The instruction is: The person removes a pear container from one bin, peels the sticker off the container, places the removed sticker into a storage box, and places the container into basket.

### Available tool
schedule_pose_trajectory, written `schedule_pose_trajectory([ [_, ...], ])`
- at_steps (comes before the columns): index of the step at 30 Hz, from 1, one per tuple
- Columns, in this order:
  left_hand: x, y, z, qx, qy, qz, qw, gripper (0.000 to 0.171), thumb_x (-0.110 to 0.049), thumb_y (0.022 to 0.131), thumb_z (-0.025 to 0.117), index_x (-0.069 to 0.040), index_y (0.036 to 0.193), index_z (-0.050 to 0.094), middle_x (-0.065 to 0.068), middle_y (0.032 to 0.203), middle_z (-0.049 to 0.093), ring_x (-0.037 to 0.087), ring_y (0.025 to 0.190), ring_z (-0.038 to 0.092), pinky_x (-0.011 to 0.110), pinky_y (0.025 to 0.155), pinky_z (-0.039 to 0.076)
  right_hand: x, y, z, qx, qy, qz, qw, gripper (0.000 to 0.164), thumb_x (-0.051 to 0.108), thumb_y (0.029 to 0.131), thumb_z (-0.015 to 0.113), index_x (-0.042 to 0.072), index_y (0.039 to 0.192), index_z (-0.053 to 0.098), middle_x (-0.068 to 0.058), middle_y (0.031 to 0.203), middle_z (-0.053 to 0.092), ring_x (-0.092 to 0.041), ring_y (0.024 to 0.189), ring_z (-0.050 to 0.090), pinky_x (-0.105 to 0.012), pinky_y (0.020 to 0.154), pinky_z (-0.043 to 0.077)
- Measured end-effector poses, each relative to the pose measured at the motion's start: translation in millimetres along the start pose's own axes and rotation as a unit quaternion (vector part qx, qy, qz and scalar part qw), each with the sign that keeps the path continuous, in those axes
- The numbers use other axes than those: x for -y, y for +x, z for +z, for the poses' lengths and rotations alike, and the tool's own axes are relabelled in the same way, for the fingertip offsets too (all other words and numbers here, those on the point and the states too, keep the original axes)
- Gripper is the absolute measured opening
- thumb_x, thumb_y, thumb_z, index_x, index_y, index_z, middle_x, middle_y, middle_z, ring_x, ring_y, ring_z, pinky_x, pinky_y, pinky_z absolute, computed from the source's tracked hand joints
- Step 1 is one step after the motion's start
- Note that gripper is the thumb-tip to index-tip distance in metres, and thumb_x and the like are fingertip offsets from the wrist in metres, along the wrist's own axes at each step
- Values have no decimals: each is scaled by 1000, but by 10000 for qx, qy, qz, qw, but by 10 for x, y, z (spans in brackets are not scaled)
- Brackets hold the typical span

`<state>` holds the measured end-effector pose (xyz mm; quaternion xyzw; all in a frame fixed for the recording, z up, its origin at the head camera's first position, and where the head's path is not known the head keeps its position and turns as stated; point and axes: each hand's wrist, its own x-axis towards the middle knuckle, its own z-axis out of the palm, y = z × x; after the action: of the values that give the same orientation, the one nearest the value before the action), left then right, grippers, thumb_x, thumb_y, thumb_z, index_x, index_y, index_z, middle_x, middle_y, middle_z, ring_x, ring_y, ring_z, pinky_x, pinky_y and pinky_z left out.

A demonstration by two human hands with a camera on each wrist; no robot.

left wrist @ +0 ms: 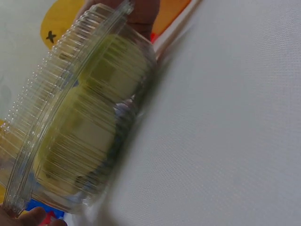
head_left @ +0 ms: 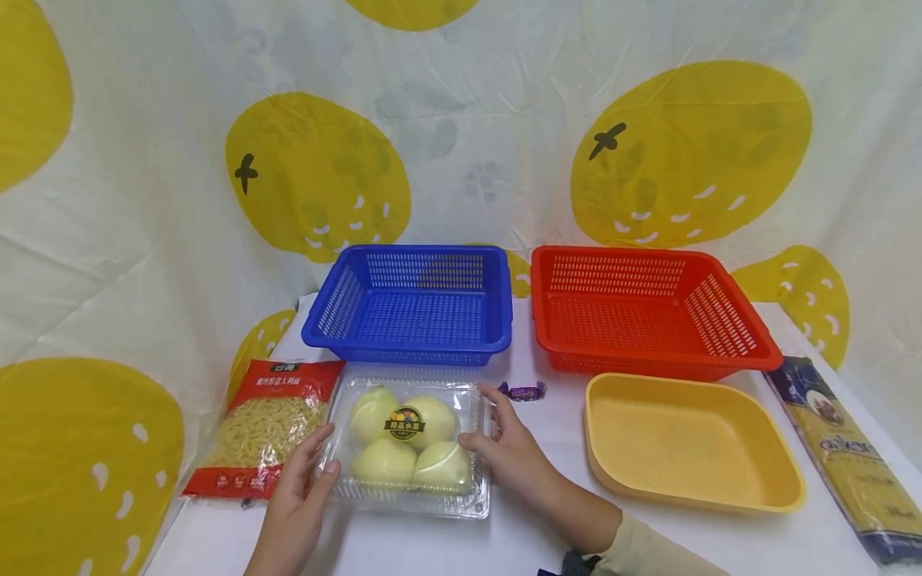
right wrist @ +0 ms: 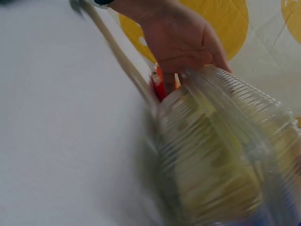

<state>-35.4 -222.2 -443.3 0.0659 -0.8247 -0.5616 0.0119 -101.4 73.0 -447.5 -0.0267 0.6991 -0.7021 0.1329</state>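
Note:
A clear plastic fruit box (head_left: 406, 448), lid closed and bearing a dark round label, lies in front of me. Several pale yellow-green round fruits (head_left: 385, 462) show through it. My left hand (head_left: 295, 500) grips its left edge, thumb and fingers spread along the side. On the opposite side my right hand (head_left: 513, 450) holds the box, thumb over the lid's edge and fingers around the far right corner. In the left wrist view the box (left wrist: 70, 136) looks tilted above the white tabletop. The right wrist view shows the box (right wrist: 211, 165) blurred.
A red pasta bag (head_left: 270, 428) lies left of the box. Behind stand a blue basket (head_left: 406, 356) and a red basket (head_left: 648, 366). A purple-wrapped candy (head_left: 526, 392) sits near the right hand. Rightward are a yellow tray (head_left: 691, 492) and a long dark-and-gold packet (head_left: 843, 456).

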Motion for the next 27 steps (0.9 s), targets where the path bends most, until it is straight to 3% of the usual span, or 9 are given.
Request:
schedule_pose_trajectory([
  [3, 19, 0, 11, 33, -115, -29, 9999, 51, -29, 114, 55, -26, 162, 41, 11, 173, 27, 45, 156, 28, 48, 121, 34, 39, -3, -38, 172, -190, 99, 9996, 87, 13, 94, 76, 14, 167, 28, -26, 157, 47, -33, 120, 65, -43, 85, 64],
  [5, 32, 0, 22, 54, -187, -31, 9998, 51, -29, 114, 55, -26, 162, 40, 13, 174, 25, 47, 156, 27, 59, 119, 34, 70, -8, -73, 310, -327, 175, 9988, 88, 14, 94, 77, 13, 167, 27, -26, 156, 48, -35, 118, 66, -44, 84, 64],
  [11, 42, 1, 37, 70, -142, -75, 9998, 50, -31, 114, 54, -29, 162, 40, 11, 174, 25, 45, 156, 27, 54, 114, 41, 187, -1, -191, 318, -1385, -34, 9898, 87, 25, 93, 81, 14, 166, 36, -20, 164, 41, -46, 134, 57, -58, 95, 59],
  [18, 68, 3, 50, -5, -156, 31, 9999, 50, -32, 114, 55, -27, 161, 43, 10, 172, 29, 40, 157, 27, 51, 118, 35, 363, 89, -290, 408, -2864, -666, 9549, 75, 35, 95, 79, 17, 161, 48, -12, 164, 45, -44, 148, 46, -70, 112, 43],
  [20, 85, 4, 57, -21, -190, 38, 9998, 50, -33, 113, 56, -27, 161, 43, 8, 173, 29, 37, 157, 27, 38, 117, 38, 413, 118, -307, 570, -3159, -837, 9434, 71, 35, 96, 78, 16, 159, 51, -11, 163, 48, -42, 149, 44, -72, 114, 40],
  [21, 94, 5, 58, -12, -203, 22, 9998, 50, -33, 113, 56, -27, 161, 43, 8, 173, 29, 37, 158, 26, 38, 117, 38, 437, 131, -314, 682, -3290, -929, 9373, 70, 35, 96, 77, 16, 158, 52, -11, 163, 48, -41, 150, 43, -73, 114, 38],
  [25, 114, 5, 62, 34, -276, -93, 9996, 53, -35, 113, 57, -29, 163, 40, 8, 174, 25, 39, 161, 18, 52, 124, 31, 550, 166, -291, 1047, -3757, -1080, 9144, 65, 35, 98, 76, 19, 157, 55, -16, 167, 42, -44, 153, 37, -76, 112, 38],
  [27, 115, 0, 62, 44, -287, -137, 9995, 54, -35, 113, 57, -28, 163, 39, 9, 175, 23, 41, 162, 13, 72, 122, 21, 601, 186, -259, 1232, -3970, -1127, 9025, 63, 35, 98, 76, 20, 156, 57, -18, 169, 38, -45, 154, 33, -77, 113, 37],
])
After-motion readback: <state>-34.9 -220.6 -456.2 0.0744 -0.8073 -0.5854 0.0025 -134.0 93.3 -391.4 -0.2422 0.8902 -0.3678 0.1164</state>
